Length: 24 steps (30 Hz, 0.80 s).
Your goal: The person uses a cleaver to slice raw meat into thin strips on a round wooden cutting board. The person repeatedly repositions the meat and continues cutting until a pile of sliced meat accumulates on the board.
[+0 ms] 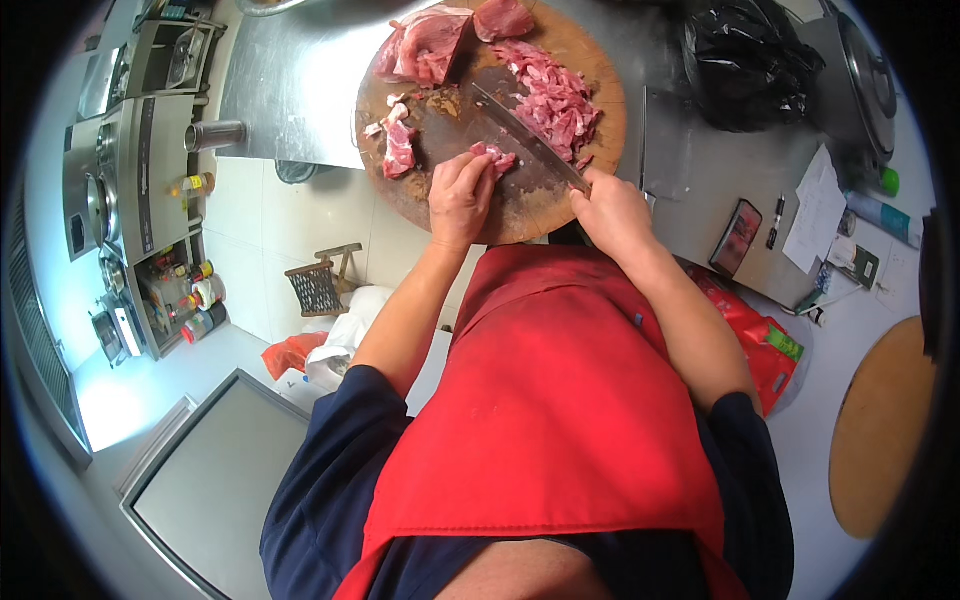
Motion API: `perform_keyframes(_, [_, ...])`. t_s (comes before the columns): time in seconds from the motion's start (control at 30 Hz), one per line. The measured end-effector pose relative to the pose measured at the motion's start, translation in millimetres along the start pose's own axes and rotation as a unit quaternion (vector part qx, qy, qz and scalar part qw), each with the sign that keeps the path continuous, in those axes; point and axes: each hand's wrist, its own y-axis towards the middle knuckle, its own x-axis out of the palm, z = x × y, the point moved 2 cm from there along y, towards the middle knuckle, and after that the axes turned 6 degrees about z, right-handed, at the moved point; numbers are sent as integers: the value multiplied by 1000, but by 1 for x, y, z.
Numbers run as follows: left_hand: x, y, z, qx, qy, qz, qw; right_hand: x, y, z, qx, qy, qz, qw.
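A round wooden chopping board (540, 206) lies before me. My right hand (611, 210) grips a cleaver (529, 139), its blade slanting up to the left over the board. The fingertips of my left hand (461, 195) rest on a small piece of raw meat (495, 156), left of the blade. Beyond the blade is a heap of sliced meat (555, 101). A large chunk of raw meat (427, 45) and a smaller chunk (502, 19) lie at the far side. A fatty strip of meat (399, 146) lies at the board's left.
A steel table (292, 97) carries the board. To the right are a black plastic bag (750, 67), a phone (737, 238), a pen (776, 221) and paper (814, 206). A small wooden stool (322, 281) stands on the floor at left, near shelves with bottles (202, 322).
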Motion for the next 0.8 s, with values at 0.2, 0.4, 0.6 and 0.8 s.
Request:
perform_keyframes(0.2, [-3,3,13,-108,-63,71,990,-2,-6,-6,-9,3,17,1000])
perform_keyframes(0.4, [3,6,8,-32,-48,40,998,-4,-6,-12,-18,-5,12,1000])
perform_keyframes(0.6, [4,8,4,-4,-30,16,999,-7,-9,-28,-39,-23,25,999])
perform_keyframes(0.8, [5,20,5,11,-54,23,998,-2,-13,-40,-61,-64,10,996])
